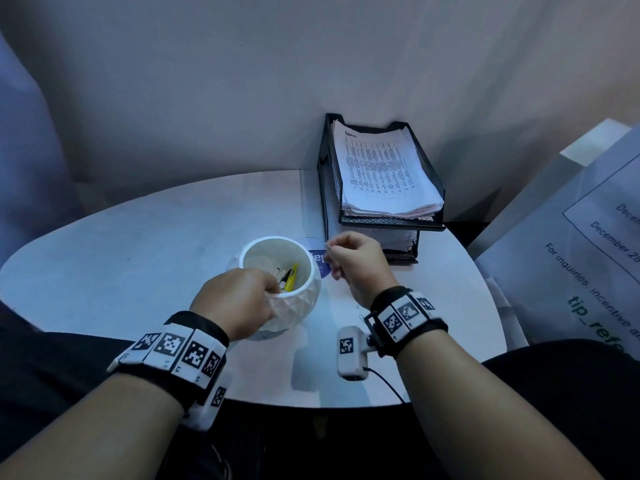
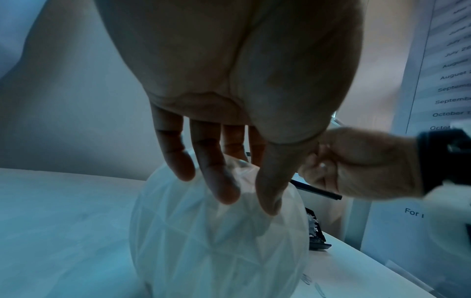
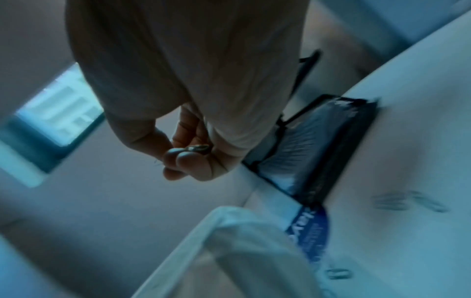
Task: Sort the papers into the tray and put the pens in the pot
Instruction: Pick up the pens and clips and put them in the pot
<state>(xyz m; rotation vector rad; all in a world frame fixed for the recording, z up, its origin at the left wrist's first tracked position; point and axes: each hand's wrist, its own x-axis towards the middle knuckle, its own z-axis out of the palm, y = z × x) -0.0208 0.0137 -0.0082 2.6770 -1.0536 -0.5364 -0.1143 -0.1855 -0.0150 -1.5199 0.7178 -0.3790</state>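
A white faceted pot (image 1: 299,303) stands mid-table with several pens (image 1: 291,277) in it, one of them yellow. My left hand (image 1: 273,292) grips its near-left rim, fingers over the edge and thumb on the outer wall (image 2: 216,242). My right hand (image 1: 332,258) hovers just right of the pot, fingers curled, pinching a small metal paper clip (image 3: 200,148). Behind it is a black mesh two-tier tray (image 1: 381,220). A stack of printed papers (image 1: 377,168) fills its top tier, and more paper lies in the lower tier.
A white sheet with a blue printed patch (image 1: 317,259) lies between pot and tray. Loose paper clips (image 3: 407,201) lie on the round white table (image 1: 138,254). A large printed poster (image 1: 588,254) leans at the right. A wall stands close behind the tray.
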